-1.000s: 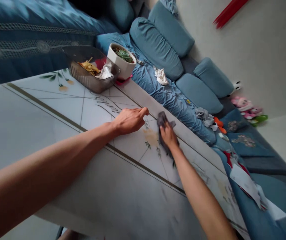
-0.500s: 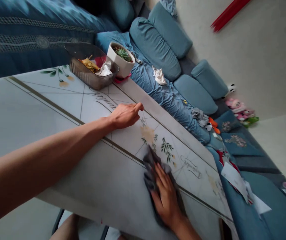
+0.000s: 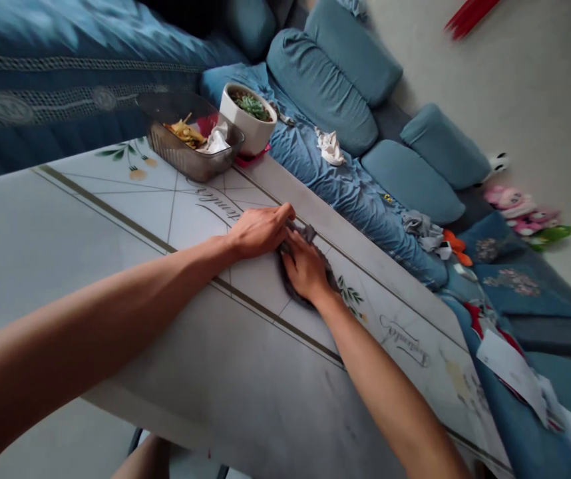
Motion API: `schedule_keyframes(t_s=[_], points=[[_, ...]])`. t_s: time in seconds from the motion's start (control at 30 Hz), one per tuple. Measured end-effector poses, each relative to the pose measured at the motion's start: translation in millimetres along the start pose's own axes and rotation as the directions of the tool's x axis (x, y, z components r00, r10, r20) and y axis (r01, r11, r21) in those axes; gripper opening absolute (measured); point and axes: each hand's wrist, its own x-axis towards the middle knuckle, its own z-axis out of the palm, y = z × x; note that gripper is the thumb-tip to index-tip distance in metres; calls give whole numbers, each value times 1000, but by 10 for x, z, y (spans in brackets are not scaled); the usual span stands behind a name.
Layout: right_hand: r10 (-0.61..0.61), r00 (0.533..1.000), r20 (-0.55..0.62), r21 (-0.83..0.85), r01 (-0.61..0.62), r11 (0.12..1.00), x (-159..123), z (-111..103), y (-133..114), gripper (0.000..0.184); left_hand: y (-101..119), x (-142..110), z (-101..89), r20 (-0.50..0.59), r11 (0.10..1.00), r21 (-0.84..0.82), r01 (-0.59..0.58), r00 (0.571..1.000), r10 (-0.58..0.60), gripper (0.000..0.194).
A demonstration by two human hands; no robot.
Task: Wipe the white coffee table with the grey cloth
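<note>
My right hand (image 3: 305,266) presses a dark grey cloth (image 3: 290,283) against the table (image 3: 205,372), which has a white top with gold lines, flowers and script. Bits of the cloth stick out past the fingertips and along both sides of the palm. Right beside it, at the fingertips, is my left hand (image 3: 260,229), closed with its fingers curled in over the patterned strip. Whatever it may hold inside is hidden. The two hands look to be touching or nearly so.
A clear dark plastic bin (image 3: 195,156) with food scraps and crumpled tissue stands at the table's far left end. Next to it is a white pot (image 3: 248,123) with a succulent. A blue sofa (image 3: 315,159) with cushions, clothes and papers (image 3: 512,372) runs along the far side.
My right hand has slid the cloth up and away across the table, from the near side to my left hand. The left hand stays closed in about the same place.
</note>
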Motion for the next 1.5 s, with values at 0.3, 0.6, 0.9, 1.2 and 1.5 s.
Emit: schedule_keyframes(t_s=[0.3, 0.6, 0.9, 1.2, 1.5], points=[[48, 998, -33, -29, -49, 998, -2421, -409, -207, 80, 5, -23, -21, -31, 999, -25, 41, 999, -42, 41], [22, 997, 68, -113, -14, 993, -2663, -542, -261, 88, 136, -4, -9, 35, 999, -43, -4, 999, 5, 43], [-65, 997, -52, 60, 68, 996, -839, -148, -265, 60, 42, 16, -46, -11, 999, -26, 44, 999, -45, 44], [-172, 981, 84, -85, 179, 980, -3482, -770, -247, 77, 108, 15, -33, 20, 997, -64, 33, 999, -31, 45], [-299, 945, 132, 113, 285, 952, -1312, -234, -873, 62, 40, 61, 12, -2, 998, -45, 41, 999, -41, 43]])
